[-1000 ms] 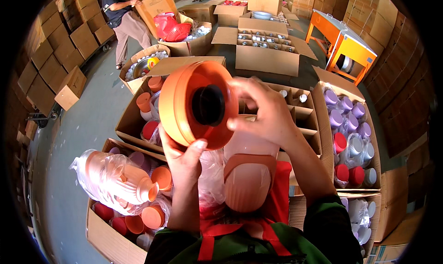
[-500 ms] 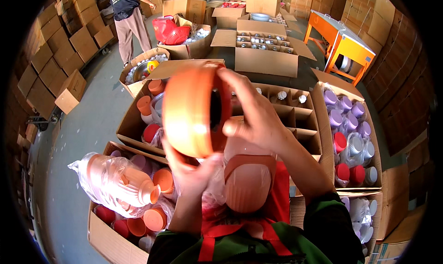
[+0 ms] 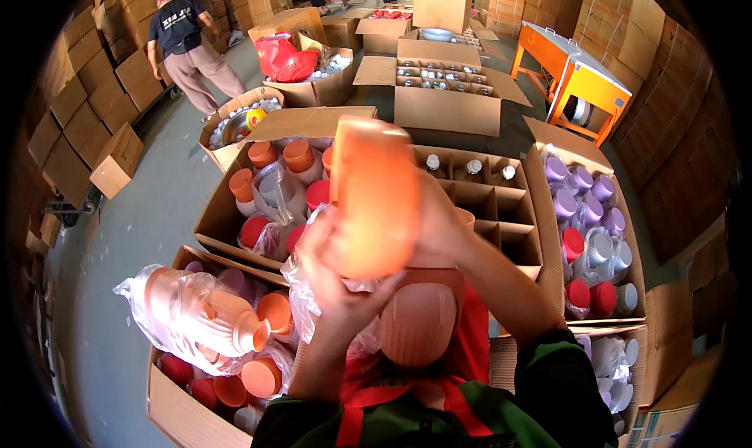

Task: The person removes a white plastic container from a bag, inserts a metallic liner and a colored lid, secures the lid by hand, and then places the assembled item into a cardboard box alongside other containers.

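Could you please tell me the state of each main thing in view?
Orange round piece: held up, blurred, gripped by left hand
Right hand: partly hidden behind the piece
Pink container: partly hidden
Wrapped jug: lying on its side
Divided box: open, partly filled
Orange table: standing upright

The round piece (image 3: 376,201) at the centre is bright orange. Between five and six o'clock, the ribbed jug (image 3: 417,324) is dusty pink with a browner upper band. The bundle (image 3: 192,315) at eight shows pale peach through clear wrap. Cups (image 3: 565,204) at three are purple; the straps (image 3: 351,427) at six, red.
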`<state>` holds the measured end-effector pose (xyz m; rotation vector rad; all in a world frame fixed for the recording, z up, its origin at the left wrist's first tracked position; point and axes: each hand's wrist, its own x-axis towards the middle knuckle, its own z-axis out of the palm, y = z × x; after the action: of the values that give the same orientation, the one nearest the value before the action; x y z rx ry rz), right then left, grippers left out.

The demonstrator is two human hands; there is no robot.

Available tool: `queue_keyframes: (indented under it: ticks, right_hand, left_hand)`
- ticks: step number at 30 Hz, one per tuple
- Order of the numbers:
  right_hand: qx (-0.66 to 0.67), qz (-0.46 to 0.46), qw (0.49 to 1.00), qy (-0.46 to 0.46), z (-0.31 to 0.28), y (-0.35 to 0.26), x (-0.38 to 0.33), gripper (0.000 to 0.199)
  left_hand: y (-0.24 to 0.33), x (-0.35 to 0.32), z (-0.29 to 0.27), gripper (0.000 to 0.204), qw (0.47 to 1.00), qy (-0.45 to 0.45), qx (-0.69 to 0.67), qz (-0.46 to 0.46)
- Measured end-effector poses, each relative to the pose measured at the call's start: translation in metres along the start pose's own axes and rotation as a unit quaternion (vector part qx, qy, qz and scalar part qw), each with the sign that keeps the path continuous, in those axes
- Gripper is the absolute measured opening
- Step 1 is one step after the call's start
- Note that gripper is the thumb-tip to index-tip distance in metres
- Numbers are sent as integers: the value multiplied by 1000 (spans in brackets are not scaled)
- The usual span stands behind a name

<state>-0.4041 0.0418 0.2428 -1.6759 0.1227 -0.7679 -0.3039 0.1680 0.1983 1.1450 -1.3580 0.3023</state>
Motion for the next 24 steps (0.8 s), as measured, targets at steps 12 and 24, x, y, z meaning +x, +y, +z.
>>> queue_keyframes:
  ticks: [12, 24]
  right_hand:
    - [187, 67, 969, 145, -9, 5, -14, 39]
    - [-6, 152, 965, 215, -125, 102, -16, 44]
  left_hand:
    - [-12, 8, 7, 78, 964, -66, 152, 206]
    - [-136, 46, 52, 71, 739, -388, -442, -328]
